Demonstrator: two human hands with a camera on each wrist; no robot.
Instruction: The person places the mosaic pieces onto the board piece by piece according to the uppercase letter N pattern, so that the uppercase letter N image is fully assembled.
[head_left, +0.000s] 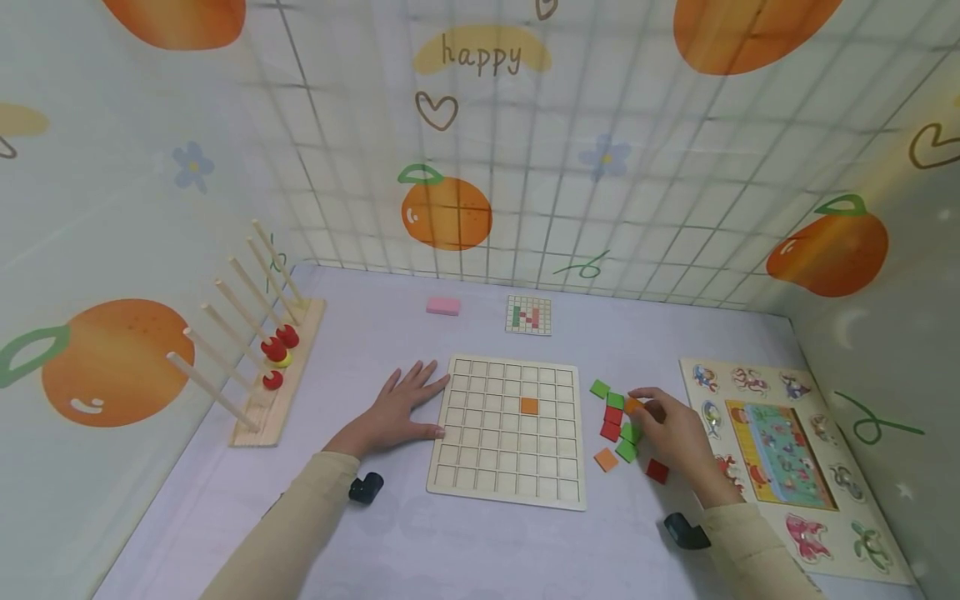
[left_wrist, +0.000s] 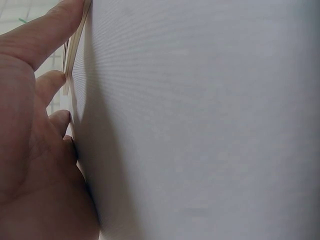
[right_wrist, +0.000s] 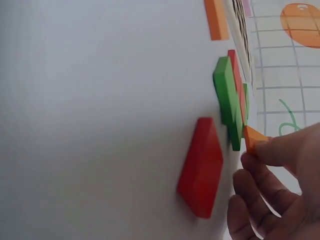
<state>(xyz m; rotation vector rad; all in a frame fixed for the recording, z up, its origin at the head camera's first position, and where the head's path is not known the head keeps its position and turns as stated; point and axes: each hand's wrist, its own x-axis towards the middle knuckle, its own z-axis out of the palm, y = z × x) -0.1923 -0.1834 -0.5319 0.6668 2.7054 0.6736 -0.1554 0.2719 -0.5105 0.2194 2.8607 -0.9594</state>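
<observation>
My right hand point(head_left: 675, 433) pinches an orange square tile point(right_wrist: 253, 137) between thumb and fingers, at the right side of a loose group of tiles. Green tiles point(head_left: 600, 388), red tiles point(head_left: 611, 431) and another orange tile point(head_left: 606, 459) lie there on the table. One dark red tile point(right_wrist: 202, 167) lies apart, nearer the wrist. With fingers spread, my left hand point(head_left: 401, 408) rests on the table, its thumb and index fingertip at the left edge of a wooden grid board point(head_left: 487, 454). A single orange tile point(head_left: 529, 406) sits in one cell of the board.
Behind the board lie a pink block point(head_left: 443, 306) and a small pattern card point(head_left: 528, 316). A wooden peg stand point(head_left: 258, 425) with red and yellow beads stands left. At right lies a picture puzzle board point(head_left: 772, 508) with sea animals, partly under the right forearm.
</observation>
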